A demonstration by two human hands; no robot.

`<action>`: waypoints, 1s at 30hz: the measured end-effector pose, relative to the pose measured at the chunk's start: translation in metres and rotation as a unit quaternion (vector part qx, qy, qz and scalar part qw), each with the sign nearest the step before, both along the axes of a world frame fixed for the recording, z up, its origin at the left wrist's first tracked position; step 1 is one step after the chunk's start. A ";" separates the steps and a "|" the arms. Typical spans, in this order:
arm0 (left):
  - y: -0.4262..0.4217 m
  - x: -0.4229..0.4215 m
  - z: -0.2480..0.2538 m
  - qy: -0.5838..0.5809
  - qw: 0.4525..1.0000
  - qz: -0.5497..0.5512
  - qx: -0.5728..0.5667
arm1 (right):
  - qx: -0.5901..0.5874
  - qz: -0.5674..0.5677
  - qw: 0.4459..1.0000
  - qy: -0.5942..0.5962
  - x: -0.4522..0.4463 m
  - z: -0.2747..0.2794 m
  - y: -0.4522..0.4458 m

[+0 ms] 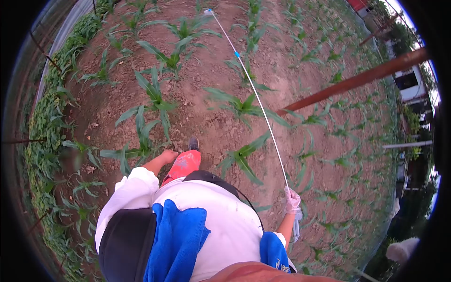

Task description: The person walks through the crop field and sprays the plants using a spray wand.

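My right hand (292,201), in a thin clear glove, is closed around the lower end of a long, thin white spray wand (260,101). The wand slants forward and left over the rows, with a blue joint (237,54) partway along and a white-and-blue head (208,12) at its far end. A pale grey handle-like part (296,228) hangs below that hand. My left hand (169,156) is bare and low beside my red-clad leg (184,164), near a young corn plant (141,136). Its fingers are too small and blurred to make out.
Rows of young corn (242,107) grow in brown soil (202,70). A rusty pole (357,84) slants in from the right. Leafy low plants (42,141) line the left edge. A blue towel (176,239) and black straps (127,244) lie over my white shirt.
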State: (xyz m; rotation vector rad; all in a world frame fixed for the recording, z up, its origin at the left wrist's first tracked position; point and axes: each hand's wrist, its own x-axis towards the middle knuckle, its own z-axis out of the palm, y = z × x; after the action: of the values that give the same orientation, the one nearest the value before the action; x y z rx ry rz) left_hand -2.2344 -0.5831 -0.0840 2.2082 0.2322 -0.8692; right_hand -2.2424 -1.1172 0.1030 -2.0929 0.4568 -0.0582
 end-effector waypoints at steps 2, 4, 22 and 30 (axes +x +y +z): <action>-0.010 -0.012 0.020 -0.004 1.000 -0.029 -0.004 | -0.016 -0.015 1.000 -0.007 -0.045 0.015 -0.010; -0.014 -0.020 0.030 -0.046 0.995 -0.092 0.004 | -0.052 -0.051 0.997 0.029 -0.088 0.034 -0.019; -0.067 0.011 0.037 0.015 0.997 -0.070 0.003 | -0.088 -0.099 0.991 -0.014 -0.114 -0.010 -0.013; -0.025 0.025 0.041 -0.010 0.999 -0.033 0.007 | 0.137 -0.136 0.979 -0.062 0.020 -0.040 0.043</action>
State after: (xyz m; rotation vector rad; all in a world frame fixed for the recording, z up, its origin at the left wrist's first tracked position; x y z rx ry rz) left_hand -2.2090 -0.6080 -0.0428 2.2483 0.1571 -0.8845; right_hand -2.2226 -1.0746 0.0630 -1.7349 0.6343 -0.2698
